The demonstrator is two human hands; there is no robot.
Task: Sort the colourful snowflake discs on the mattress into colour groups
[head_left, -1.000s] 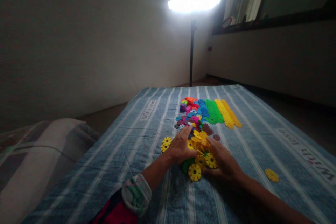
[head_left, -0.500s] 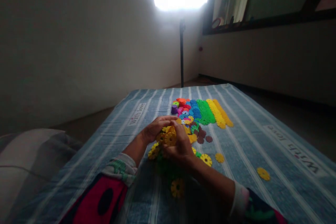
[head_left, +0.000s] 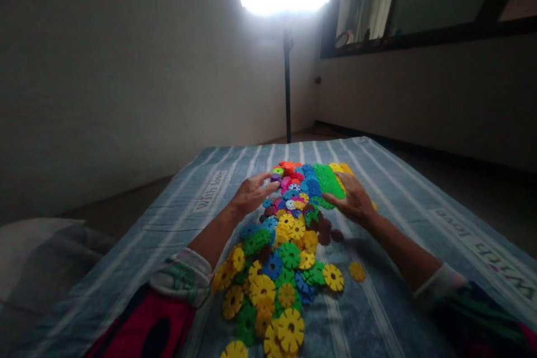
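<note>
**A:** Why's the left hand (head_left: 251, 194) splayed out like that?

**B:** Looks to me like it's just resting against the far-left edge of the discs (head_left: 289, 238), fingers wide, gripping nothing. The discs sit mid-blanket (head_left: 423, 218), a loose heap trailing toward the camera.

**A:** What are they even?

**B:** Flat notched plastic flowers. Mostly yellow and green up close, pink and blue further off, plus a tidy green row (head_left: 326, 180). The right hand (head_left: 354, 202) lies open, palm down, fingertips at that row, empty too.
</note>
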